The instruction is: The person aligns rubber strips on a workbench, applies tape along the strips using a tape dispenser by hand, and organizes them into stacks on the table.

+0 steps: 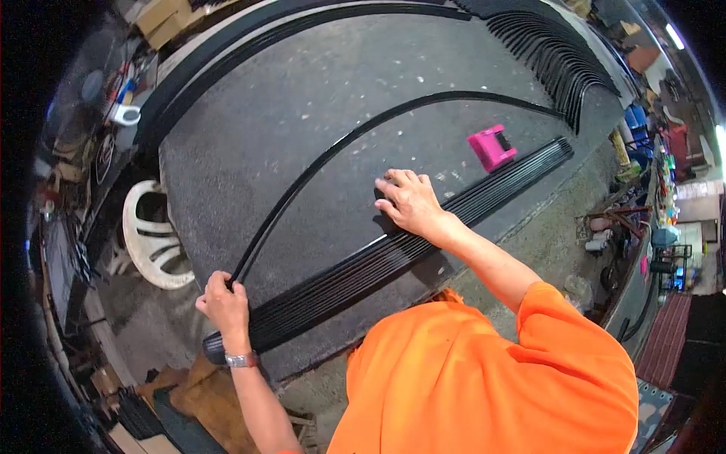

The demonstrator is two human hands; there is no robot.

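My left hand [225, 301], with a watch at the wrist, is closed round the near end of a long black strip [333, 150]. That strip bows across the table in a wide arc, and its far end reaches a fan of black strips. My right hand [408, 198] is held over the table inside the arc, its fingers curled about something dark that I cannot make out. Below both hands lies a bundle of straight black strips [333, 281], slanting along the near table edge. A pink tool-like object [493, 148] rests beyond the bundle, to the right of my right hand.
The grey table [227, 181] carries a row of many curved black strips [541, 53] at its far right. More long strips [249, 47] curve along its far left edge. A white plastic chair [140, 234] stands at the left. Shelves with clutter line the right side.
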